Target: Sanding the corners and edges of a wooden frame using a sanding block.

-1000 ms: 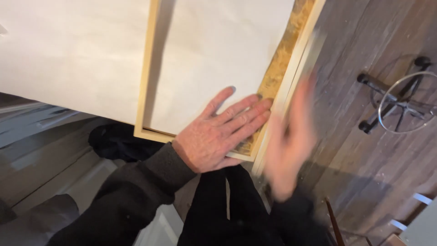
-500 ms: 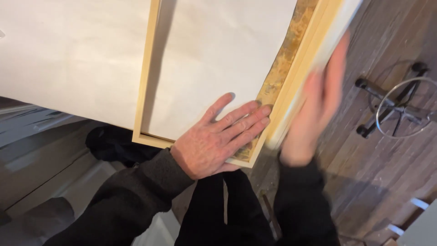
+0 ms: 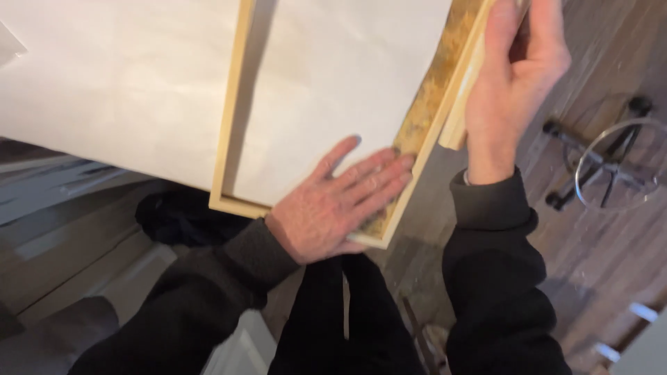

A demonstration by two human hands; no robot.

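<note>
A pale wooden frame [image 3: 226, 139] lies on white paper [image 3: 333, 90], with a strip of chipboard [image 3: 427, 118] showing along its right inner side. My left hand [image 3: 333, 205] lies flat, fingers spread, on the paper at the frame's near right corner, fingertips touching the chipboard strip. My right hand [image 3: 514, 76] grips a loose pale wooden strip [image 3: 458, 118] and holds it against the outside of the frame's right side. Both arms wear dark sleeves.
A second white sheet [image 3: 111, 83] covers the surface left of the frame. Dark wood floor [image 3: 597, 264] lies to the right, with a chrome swivel-chair base [image 3: 611, 167] on castors. My dark trouser legs [image 3: 333, 319] stand below the frame's corner.
My right hand rose from beside the frame's near corner, along its right side to the upper part, carrying the wooden strip. My left hand stayed flat in place.
</note>
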